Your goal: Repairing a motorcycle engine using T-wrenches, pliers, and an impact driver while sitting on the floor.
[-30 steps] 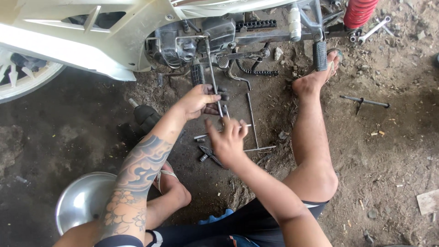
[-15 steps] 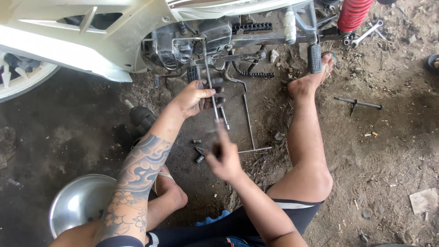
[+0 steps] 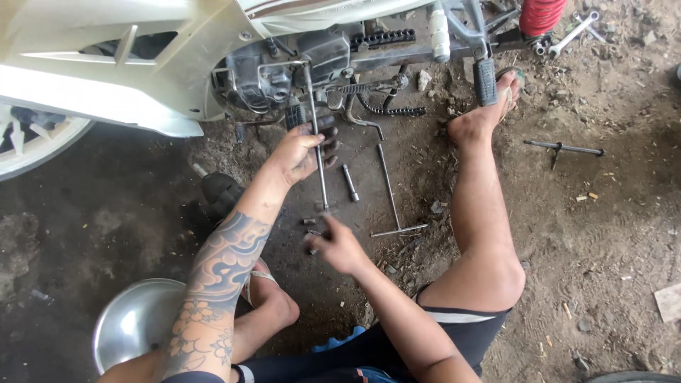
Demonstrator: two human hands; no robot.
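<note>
Left hand grips a long metal rod under the motorcycle; right hand hovers low over small parts on the dirt floor.

The left hand (image 3: 301, 152), fingers closed round the rod (image 3: 317, 142), could slip on the thin shaft and tip it. The right hand (image 3: 339, 245) is blurred, so whether it pinches anything cannot be told; the small bolts (image 3: 309, 223) beside it could be lost in the loose dirt (image 3: 603, 234). The rod's top end vanishes into the engine (image 3: 277, 71).
</note>
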